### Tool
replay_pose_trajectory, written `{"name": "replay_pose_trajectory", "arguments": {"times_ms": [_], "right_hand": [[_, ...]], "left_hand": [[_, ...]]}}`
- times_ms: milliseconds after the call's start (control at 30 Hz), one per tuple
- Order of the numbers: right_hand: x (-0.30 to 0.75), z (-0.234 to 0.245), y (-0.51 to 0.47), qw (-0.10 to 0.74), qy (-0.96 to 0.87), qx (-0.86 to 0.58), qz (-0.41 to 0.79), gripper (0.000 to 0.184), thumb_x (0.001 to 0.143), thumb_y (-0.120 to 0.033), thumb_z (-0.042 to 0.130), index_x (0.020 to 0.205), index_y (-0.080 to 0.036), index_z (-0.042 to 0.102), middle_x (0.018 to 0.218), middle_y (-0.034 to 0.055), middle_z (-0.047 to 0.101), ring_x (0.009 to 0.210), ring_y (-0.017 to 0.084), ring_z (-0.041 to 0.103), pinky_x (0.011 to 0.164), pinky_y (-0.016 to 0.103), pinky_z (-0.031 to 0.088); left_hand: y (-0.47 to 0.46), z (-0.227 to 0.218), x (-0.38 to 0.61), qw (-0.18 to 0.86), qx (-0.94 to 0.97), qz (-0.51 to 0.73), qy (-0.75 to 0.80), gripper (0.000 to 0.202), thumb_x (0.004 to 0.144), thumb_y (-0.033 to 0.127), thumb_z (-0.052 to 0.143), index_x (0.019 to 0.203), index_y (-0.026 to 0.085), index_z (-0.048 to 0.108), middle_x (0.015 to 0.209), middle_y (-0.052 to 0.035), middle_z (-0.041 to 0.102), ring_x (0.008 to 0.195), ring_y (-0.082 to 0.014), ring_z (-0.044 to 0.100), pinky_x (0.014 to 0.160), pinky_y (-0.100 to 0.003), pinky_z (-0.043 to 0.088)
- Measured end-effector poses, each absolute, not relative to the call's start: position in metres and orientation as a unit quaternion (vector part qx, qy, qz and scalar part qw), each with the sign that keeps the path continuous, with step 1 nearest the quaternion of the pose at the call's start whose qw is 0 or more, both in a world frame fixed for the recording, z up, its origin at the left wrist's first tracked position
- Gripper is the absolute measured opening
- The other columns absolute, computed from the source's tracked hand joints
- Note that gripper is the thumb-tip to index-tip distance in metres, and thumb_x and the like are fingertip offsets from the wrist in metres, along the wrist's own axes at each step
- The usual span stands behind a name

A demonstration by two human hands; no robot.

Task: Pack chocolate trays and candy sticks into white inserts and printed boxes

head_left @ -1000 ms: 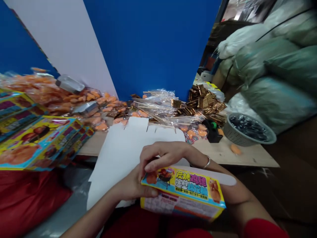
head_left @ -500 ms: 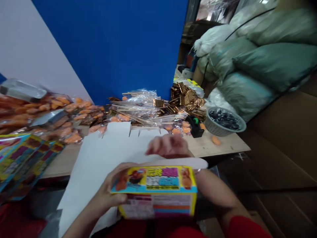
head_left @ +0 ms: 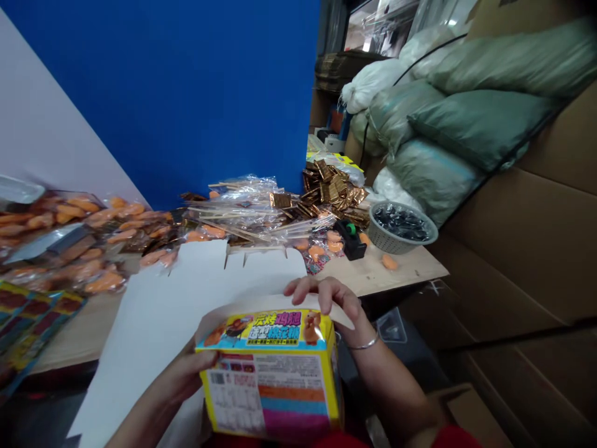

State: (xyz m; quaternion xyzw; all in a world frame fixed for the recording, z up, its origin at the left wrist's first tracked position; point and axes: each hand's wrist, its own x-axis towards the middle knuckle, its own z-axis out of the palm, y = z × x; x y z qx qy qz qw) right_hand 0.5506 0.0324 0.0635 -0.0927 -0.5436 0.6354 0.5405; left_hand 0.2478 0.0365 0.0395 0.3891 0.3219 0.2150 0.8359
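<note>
A yellow and blue printed carton [head_left: 273,379] stands upright in front of me at the bottom middle. My left hand [head_left: 184,373] grips its left side, fingers wrapped round the edge. My right hand [head_left: 326,295] lies on the carton's white top flap [head_left: 261,305], fingers curled over the flap's far edge. A silver bracelet circles my right wrist. A flat white cardboard sheet [head_left: 177,311] lies under and behind the carton on the wooden table [head_left: 373,274].
Bags of orange sweets [head_left: 79,230], wooden sticks in clear wrap [head_left: 242,211] and gold packets [head_left: 331,193] pile along a blue wall. A black tape dispenser [head_left: 351,239] and a grey basket [head_left: 403,225] stand right. Flat printed cartons [head_left: 28,323] lie left. Sacks and cardboard boxes fill the right.
The carton has been tipped upright so its printed back panel faces me. My right hand came down from the air onto the white flap. The view has swung to the right.
</note>
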Motion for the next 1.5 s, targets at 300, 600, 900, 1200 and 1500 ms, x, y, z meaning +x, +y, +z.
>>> {"name": "replay_pose_trajectory", "arguments": {"times_ms": [300, 600, 900, 1200, 1500], "right_hand": [[0.532, 0.065, 0.035, 0.610, -0.530, -0.100, 0.581, 0.042, 0.068, -0.046, 0.083, 0.059, -0.023, 0.049, 0.071, -0.0014, 0.059, 0.084, 0.018, 0.058, 0.086, 0.033, 0.046], [0.568, 0.102, 0.027, 0.450, -0.756, -0.202, 0.431, 0.019, 0.077, -0.029, 0.080, 0.090, -0.023, 0.068, 0.144, 0.0057, 0.054, 0.138, 0.025, 0.042, 0.111, 0.045, 0.037], [0.541, 0.074, 0.044, 0.464, -0.788, -0.346, 0.209, 0.030, 0.089, -0.025, 0.065, 0.119, -0.025, 0.060, 0.119, 0.0084, 0.069, 0.109, 0.022, 0.066, 0.091, 0.036, 0.055], [0.542, 0.063, 0.033, 0.470, -0.817, -0.316, 0.111, 0.024, 0.090, -0.019, 0.061, 0.113, -0.026, 0.063, 0.113, 0.0082, 0.072, 0.116, 0.026, 0.064, 0.097, 0.046, 0.054], [0.542, 0.044, 0.025, 0.445, -0.830, -0.336, -0.008, 0.040, 0.090, -0.014, 0.062, 0.128, -0.025, 0.059, 0.123, 0.0093, 0.070, 0.125, 0.023, 0.059, 0.104, 0.047, 0.049]], "left_hand": [[0.034, 0.037, 0.239, 0.822, 0.398, 0.212, 0.348, 0.038, 0.063, 0.045, 0.084, 0.088, 0.017, 0.080, 0.085, -0.0122, 0.078, 0.080, -0.0292, 0.074, 0.075, -0.036, 0.061], [0.050, 0.051, 0.240, 0.677, 0.494, 0.388, 0.383, 0.059, 0.055, 0.044, 0.087, 0.109, 0.026, 0.071, 0.102, -0.0057, 0.076, 0.088, -0.0299, 0.071, 0.079, -0.039, 0.059], [0.066, 0.080, 0.241, 0.600, 0.566, 0.425, 0.373, 0.048, 0.072, 0.036, 0.075, 0.116, 0.019, 0.066, 0.133, -0.0130, 0.060, 0.115, -0.0326, 0.061, 0.094, -0.040, 0.051], [0.053, 0.060, 0.250, 0.466, 0.600, 0.521, 0.388, 0.011, 0.076, 0.026, 0.068, 0.086, 0.020, 0.069, 0.113, -0.0086, 0.065, 0.107, -0.0266, 0.062, 0.089, -0.037, 0.050], [0.069, 0.114, 0.233, 0.166, 0.904, 0.173, 0.353, 0.039, 0.092, 0.040, 0.059, 0.129, 0.028, 0.059, 0.139, -0.0126, 0.051, 0.129, -0.0316, 0.046, 0.105, -0.048, 0.041]]}}
